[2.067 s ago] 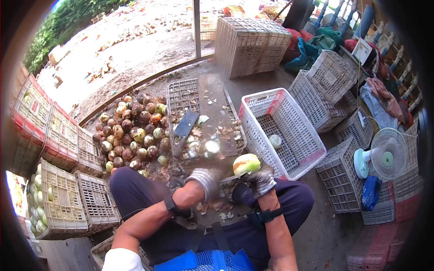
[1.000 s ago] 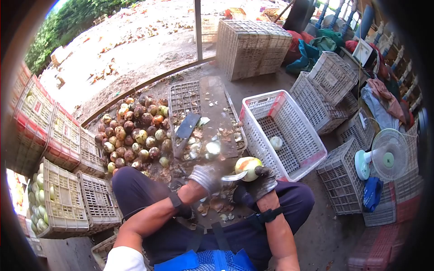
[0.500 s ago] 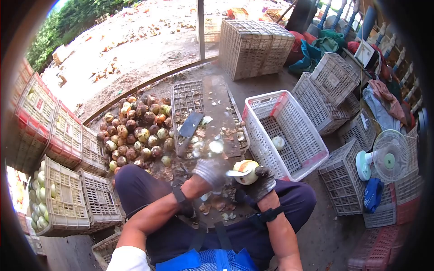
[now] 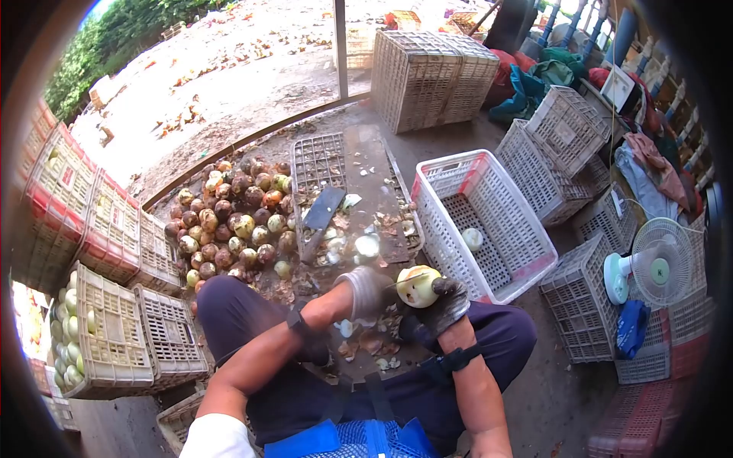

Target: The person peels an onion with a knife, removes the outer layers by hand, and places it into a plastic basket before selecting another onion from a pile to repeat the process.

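Note:
A pale, partly peeled onion-like bulb (image 4: 418, 286) with brown patches sits in the gloved fingers of my right hand (image 4: 448, 304). Close to its left side is my gloved left hand (image 4: 368, 293), blurred by motion, with a thin blade-like edge at its fingers; its fingers are too smeared to read. Beyond my hands a cleaver (image 4: 324, 208) lies on a dirty board (image 4: 366, 164) among scraps of peel. Brown unpeeled bulbs (image 4: 229, 221) are heaped on the ground to the left. To the right, a white crate (image 4: 500, 284) holds one pale bulb (image 4: 473, 239).
Crates filled with pale bulbs (image 4: 118, 332) stand at the left. Stacked crates (image 4: 427, 80) are at the back. More crates (image 4: 580, 305) and a white fan (image 4: 660, 263) line the right side. A metal post (image 4: 340, 53) rises behind the board.
My left hand has moved slightly right and down beside the bulb. The bulb has turned in my right hand, and the pale strip seen at its left side no longer shows.

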### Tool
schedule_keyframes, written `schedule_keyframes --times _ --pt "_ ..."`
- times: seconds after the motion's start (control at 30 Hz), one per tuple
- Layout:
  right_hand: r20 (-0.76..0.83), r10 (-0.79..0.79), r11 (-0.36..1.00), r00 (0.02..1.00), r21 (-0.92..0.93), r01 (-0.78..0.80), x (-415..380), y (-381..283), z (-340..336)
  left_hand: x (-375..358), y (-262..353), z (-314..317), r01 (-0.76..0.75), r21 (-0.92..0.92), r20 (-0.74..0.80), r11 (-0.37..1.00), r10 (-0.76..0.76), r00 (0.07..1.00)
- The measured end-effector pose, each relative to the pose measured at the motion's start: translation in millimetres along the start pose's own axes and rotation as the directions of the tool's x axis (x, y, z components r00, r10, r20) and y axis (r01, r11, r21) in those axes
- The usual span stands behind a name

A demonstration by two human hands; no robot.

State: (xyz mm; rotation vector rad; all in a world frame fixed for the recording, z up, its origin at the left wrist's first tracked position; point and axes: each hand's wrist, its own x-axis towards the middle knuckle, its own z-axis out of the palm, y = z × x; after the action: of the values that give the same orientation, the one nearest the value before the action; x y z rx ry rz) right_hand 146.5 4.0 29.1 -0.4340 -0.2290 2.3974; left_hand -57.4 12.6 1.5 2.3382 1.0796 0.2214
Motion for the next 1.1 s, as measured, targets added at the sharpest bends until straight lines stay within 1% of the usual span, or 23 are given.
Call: schedule_keyframes --times 0.1,0.2,0.27,0.3,0.33,0.4,0.43,0.5,0.6,0.67,0.7,0.73,0.77,0.83,0.87,0.93,0.97,1.0,1.03,1.07,1.1 --pt "-0.033 -0.020 0.998 0.999 0.056 0.022 0 1 7 -6 10 -10 0.068 -0.241 0.011 0.968 -0.068 0.998" --pt "-0.031 -0.022 0.997 0.999 0.075 0.024 1 1 4 -10 -2 4 -0.043 -0.358 -0.099 0.933 0.008 0.995" --pt "-0.013 -0.009 0.997 1.000 0.078 0.010 0 0 4 -3 -8 15 -0.078 -0.066 -0.174 0.995 0.066 0.983" --pt "0.003 -0.002 0.998 1.000 0.070 0.002 0 0 4 -2 -3 10 -0.086 0.084 -0.205 0.993 0.102 0.974" --pt "0.033 0.008 0.999 0.999 0.043 -0.010 0 0 3 -2 2 4 0.038 0.136 -0.162 0.990 -0.016 0.987" --pt "0.050 0.022 0.999 0.999 0.032 -0.024 0 0 5 -5 11 -11 0.276 0.250 -0.100 0.928 -0.259 0.961" --pt "0.035 0.026 0.998 0.999 0.048 -0.028 -1 0 10 -7 5 -7 0.222 0.257 -0.201 0.941 -0.172 0.964" --pt "0.017 0.024 0.998 1.000 0.059 -0.025 -1 0 16 -12 -5 -2 0.117 0.290 -0.391 0.950 0.006 0.920" --pt "0.006 0.000 0.998 1.000 0.062 -0.001 -2 3 19 -5 -3 -9 0.191 0.270 -0.239 0.944 -0.127 0.963" --pt "0.001 -0.011 0.997 1.000 0.070 0.011 -2 1 21 3 1 -10 0.241 0.179 -0.113 0.954 -0.223 0.968" --pt "-0.029 -0.008 0.998 1.000 0.059 0.010 -1 1 17 6 3 -10 0.272 0.133 -0.048 0.953 -0.267 0.962" --pt "-0.059 -0.005 0.999 0.998 0.048 0.008 1 2 10 12 -12 10 0.159 0.252 -0.243 0.954 -0.097 0.965" --pt "-0.090 -0.002 0.999 0.996 0.037 0.006 2 2 6 17 -28 26 0.123 0.254 -0.232 0.959 -0.063 0.971" --pt "-0.117 -0.045 0.998 0.992 0.031 0.049 2 4 7 18 -32 29 0.050 0.257 -0.206 0.965 0.004 0.979" --pt "-0.132 -0.066 0.997 0.989 0.026 0.070 1 5 7 19 -35 29 0.092 0.201 -0.228 0.975 -0.045 0.973" --pt "-0.082 -0.024 0.999 0.996 -0.043 0.020 3 12 -7 22 -34 9 0.171 0.085 -0.269 0.982 -0.143 0.953" --pt "-0.057 -0.001 0.997 0.998 -0.078 -0.004 4 16 -17 21 -34 -6 0.158 0.257 -0.162 0.954 -0.118 0.980" --pt "-0.074 -0.005 0.996 0.997 -0.093 -0.002 5 18 -21 15 -37 -11 0.141 0.121 -0.158 0.983 -0.121 0.980" --pt "-0.076 0.013 0.998 0.997 -0.065 -0.018 5 18 -24 11 -36 -14 0.165 -0.006 -0.180 0.986 -0.163 0.970" --pt "-0.078 0.028 0.999 0.997 -0.039 -0.031 6 16 -25 6 -36 -17 0.179 -0.134 -0.201 0.975 -0.204 0.958" --pt "-0.081 0.041 0.999 0.996 -0.018 -0.043 8 12 -24 1 -22 -25 0.223 -0.256 -0.243 0.941 -0.286 0.927"
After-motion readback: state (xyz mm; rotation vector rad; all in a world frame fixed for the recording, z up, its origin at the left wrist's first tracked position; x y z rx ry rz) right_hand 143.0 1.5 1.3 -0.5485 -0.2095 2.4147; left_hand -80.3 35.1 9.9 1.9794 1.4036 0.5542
